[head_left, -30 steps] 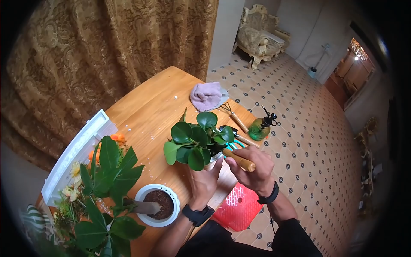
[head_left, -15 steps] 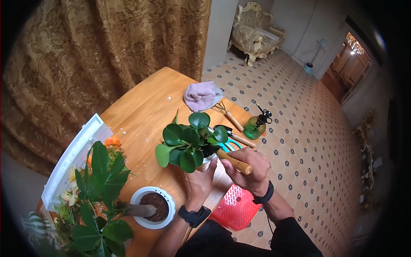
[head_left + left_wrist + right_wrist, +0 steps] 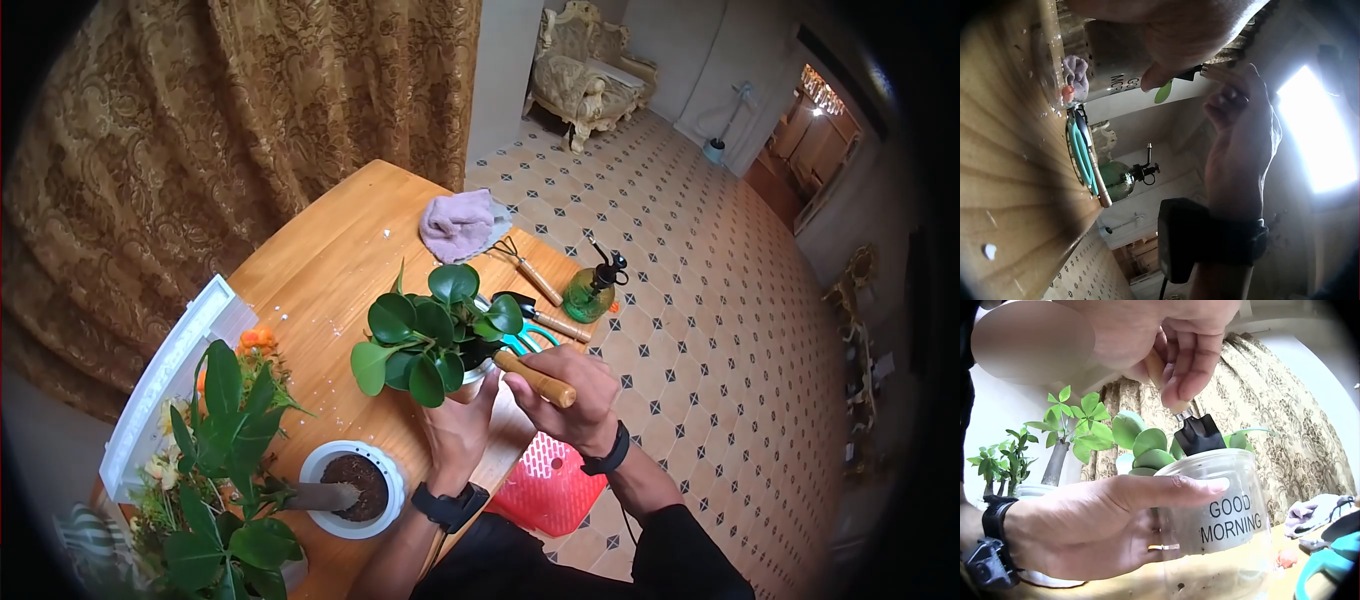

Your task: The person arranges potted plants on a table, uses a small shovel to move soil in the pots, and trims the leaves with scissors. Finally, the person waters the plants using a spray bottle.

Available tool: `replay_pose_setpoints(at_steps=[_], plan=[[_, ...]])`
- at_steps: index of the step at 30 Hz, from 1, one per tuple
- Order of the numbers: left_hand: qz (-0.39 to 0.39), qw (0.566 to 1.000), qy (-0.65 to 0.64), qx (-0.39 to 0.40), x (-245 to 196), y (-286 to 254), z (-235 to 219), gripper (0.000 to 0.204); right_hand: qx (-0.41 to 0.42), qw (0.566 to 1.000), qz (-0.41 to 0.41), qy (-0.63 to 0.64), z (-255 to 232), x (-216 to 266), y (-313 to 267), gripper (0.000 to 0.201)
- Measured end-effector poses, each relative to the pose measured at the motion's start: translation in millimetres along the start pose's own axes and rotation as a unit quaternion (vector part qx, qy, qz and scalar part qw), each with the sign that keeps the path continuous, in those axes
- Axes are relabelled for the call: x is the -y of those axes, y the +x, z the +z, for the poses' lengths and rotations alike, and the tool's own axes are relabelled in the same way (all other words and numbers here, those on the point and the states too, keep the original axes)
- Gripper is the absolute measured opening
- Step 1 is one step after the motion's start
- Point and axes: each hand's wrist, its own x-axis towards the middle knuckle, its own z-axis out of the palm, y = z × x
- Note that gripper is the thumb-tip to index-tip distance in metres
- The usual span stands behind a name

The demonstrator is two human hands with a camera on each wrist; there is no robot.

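A clear plastic pot [image 3: 1232,515] printed "GOOD MORNING" holds a plant with round glossy green leaves [image 3: 432,325]. My left hand [image 3: 458,430] grips the pot from the side, its thumb lying along the wall just below the rim in the right wrist view. Over the pot, my right hand [image 3: 573,388] holds a small hand shovel [image 3: 540,378] by its wooden handle. The shovel's black blade [image 3: 1200,435] points down at the rim, beside the leaves. Its tip is hidden behind the rim.
Right of the pot lie teal-handled scissors [image 3: 530,342], another shovel [image 3: 555,320] and a hand rake [image 3: 535,275], near a green spray bottle [image 3: 588,295]. A purple cloth [image 3: 457,225] lies farther back. A white-potted plant [image 3: 395,495] and white fence [image 3: 165,385] stand left.
The head view has turned slightly, so the scene sits farther left. Both hands keep their hold on the pot and the shovel, with little visible movement.
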Motion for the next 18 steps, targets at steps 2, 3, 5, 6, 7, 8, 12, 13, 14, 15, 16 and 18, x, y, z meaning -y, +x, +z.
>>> replay_pose_setpoints(at_steps=[2, 3, 5, 6, 7, 8, 12, 13, 14, 15, 16, 18], plan=[[-0.003, 1.000, 0.005, 0.002, 5.5, -0.5, 0.7, 0.050, 0.003, 1.000, 0.003, 0.004, 2.0, -1.4, -1.4, 0.026], [0.000, 1.000, 0.003, 0.003, 8.8, -0.7, 0.9, 0.051, 0.006, 1.000, 0.005, 0.009, 2.8, -1.8, -2.0, 0.027], [0.004, 1.000, 0.002, 0.004, 8.4, -0.2, 0.5, 0.051, 0.009, 1.000, 0.007, 0.006, 2.5, -2.3, -3.0, 0.026], [-0.001, 1.000, -0.005, 0.006, 4.4, 0.2, -0.1, 0.051, 0.013, 1.000, 0.010, 0.003, 2.1, -2.7, -3.4, 0.026], [-0.006, 1.000, -0.011, 0.008, 1.0, 0.5, -0.6, 0.051, 0.013, 1.000, 0.010, 0.003, 0.9, -2.3, -2.5, 0.026], [-0.006, 1.000, -0.011, 0.008, -1.0, 0.6, -1.0, 0.051, 0.011, 1.000, 0.009, 0.004, -1.1, -1.1, -0.8, 0.026], [0.010, 1.000, -0.008, 0.003, -6.1, 2.1, -1.8, 0.049, 0.005, 1.000, -0.001, 0.001, -4.8, 0.1, 3.8, 0.024], [0.014, 1.000, -0.015, 0.006, -6.3, 2.2, -2.3, 0.049, 0.005, 1.000, -0.001, 0.002, -4.9, 0.3, 4.9, 0.024], [0.014, 1.000, -0.014, 0.005, -5.7, 1.8, -2.3, 0.049, 0.020, 1.000, 0.005, 0.000, -5.0, 0.5, 6.3, 0.024], [0.004, 1.000, -0.013, 0.007, -4.6, 1.2, -1.8, 0.049, 0.035, 0.999, 0.012, -0.002, -5.2, 0.6, 7.8, 0.023], [-0.005, 1.000, -0.012, 0.010, -3.8, 0.9, -1.4, 0.049, 0.035, 0.999, 0.011, -0.002, -5.2, 1.0, 9.4, 0.023], [0.006, 1.000, 0.004, 0.006, -3.1, 1.2, -1.4, 0.048, 0.040, 0.999, 0.004, 0.007, -4.7, 1.9, 12.7, 0.023]])
